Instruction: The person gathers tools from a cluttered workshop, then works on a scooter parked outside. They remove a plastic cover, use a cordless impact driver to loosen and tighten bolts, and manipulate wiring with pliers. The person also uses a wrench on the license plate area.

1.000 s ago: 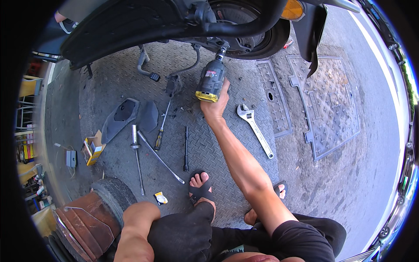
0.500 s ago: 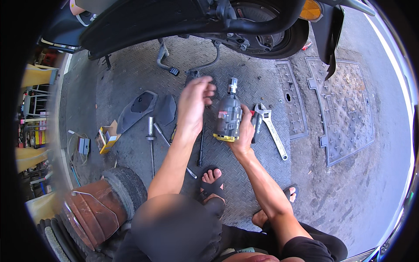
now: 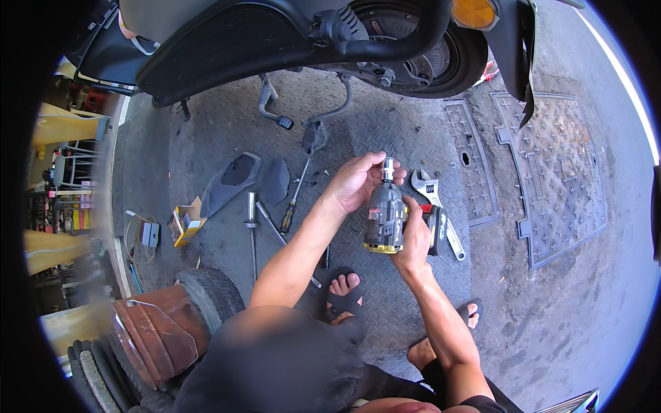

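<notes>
Impact driver (image 3: 384, 219) sits upright in the right hand (image 3: 415, 237), fingers wrapped round its body — left hand (image 3: 354, 182) pinches the silver socket (image 3: 387, 167) on top. It's held above the checker-plate floor (image 3: 385, 131), adjustable wrench (image 3: 435, 206) just beside, scooter (image 3: 310, 34) beyond.

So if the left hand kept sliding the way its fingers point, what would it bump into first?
The left hand points right, fingertips already at the silver nose of the power driver held by the right hand. Past that, the adjustable wrench lies that way, but lower, on the metal floor, so the hand would likely pass over it.
</notes>
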